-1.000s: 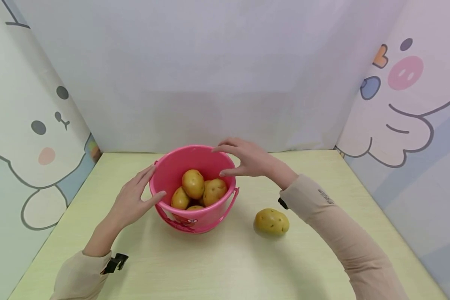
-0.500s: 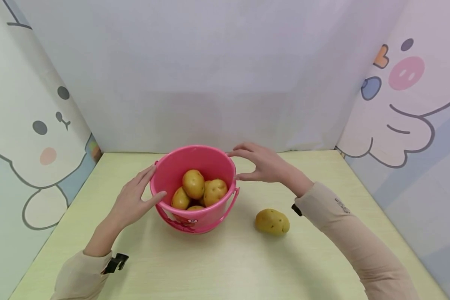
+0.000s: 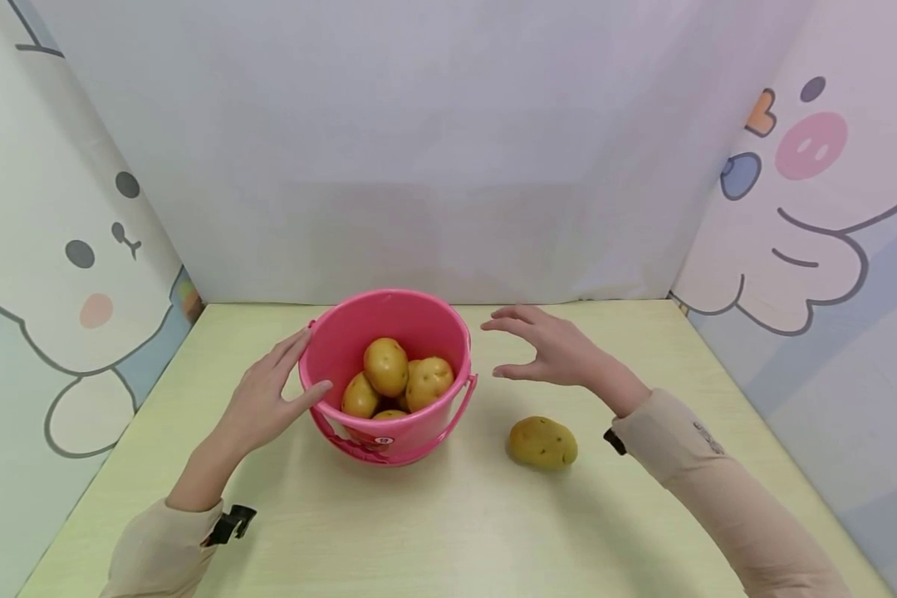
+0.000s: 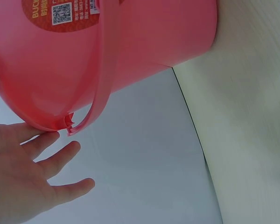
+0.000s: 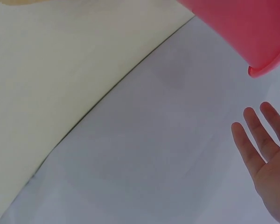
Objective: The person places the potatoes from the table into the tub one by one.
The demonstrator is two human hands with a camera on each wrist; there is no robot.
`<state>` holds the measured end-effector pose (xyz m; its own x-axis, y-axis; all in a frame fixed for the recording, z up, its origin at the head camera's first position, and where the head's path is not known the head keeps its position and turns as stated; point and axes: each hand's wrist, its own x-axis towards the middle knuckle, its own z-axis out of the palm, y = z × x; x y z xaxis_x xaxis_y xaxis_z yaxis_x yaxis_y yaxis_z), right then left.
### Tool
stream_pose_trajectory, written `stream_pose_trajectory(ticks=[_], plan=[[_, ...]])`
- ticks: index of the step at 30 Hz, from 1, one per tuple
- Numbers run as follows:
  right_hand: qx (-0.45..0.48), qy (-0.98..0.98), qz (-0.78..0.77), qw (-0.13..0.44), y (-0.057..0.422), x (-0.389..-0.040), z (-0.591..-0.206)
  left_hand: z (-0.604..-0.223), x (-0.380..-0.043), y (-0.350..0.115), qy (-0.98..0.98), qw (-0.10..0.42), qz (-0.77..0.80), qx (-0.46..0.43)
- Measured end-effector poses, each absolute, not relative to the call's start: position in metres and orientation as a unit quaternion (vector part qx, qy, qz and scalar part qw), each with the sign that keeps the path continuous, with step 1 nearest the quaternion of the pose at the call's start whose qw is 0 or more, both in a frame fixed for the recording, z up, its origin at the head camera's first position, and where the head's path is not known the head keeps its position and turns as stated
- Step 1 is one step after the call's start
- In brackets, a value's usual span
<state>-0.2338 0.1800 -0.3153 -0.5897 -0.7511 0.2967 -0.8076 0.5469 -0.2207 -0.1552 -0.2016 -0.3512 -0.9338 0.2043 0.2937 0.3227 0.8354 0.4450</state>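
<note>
A pink bucket (image 3: 396, 444) stands upright on the table, with several yellow-brown potatoes (image 3: 385, 367) inside. My left hand (image 3: 257, 404) lies at the bucket's left rim, its fingers fairly straight and the thumb reaching over the edge. In the left wrist view the fingertips of that hand (image 4: 23, 172) touch the rim near the handle's hinge. To the right of the bucket, my right hand (image 3: 556, 349) hovers with spread fingers and holds nothing. One more potato (image 3: 542, 443) lies on the table below the right hand. In the right wrist view, the hand (image 5: 273, 172) is apart from the bucket.
The pale yellow table (image 3: 448, 531) ends at a plain white back wall (image 3: 433, 166). Cartoon-printed panels stand on the left (image 3: 60, 208) and right (image 3: 830, 232). The bucket's pink handle (image 3: 459, 413) hangs down along its front.
My right hand has moved from over the bucket's right rim outward to the right and slightly nearer, clear of the bucket. The left hand, the bucket and the potatoes stay in place.
</note>
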Motion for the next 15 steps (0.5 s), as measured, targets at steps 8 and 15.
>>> stream_pose_trajectory(ticks=[8,15], plan=[[0.432,-0.881,0.178,0.074,0.194,-0.227,-0.330,-0.351,-0.155,-0.201,-0.949,0.120,-0.255,-0.142],[0.428,-0.883,0.179,0.070,0.204,-0.219,-0.344,-0.350,-0.155,-0.201,-0.950,0.116,-0.255,-0.138]])
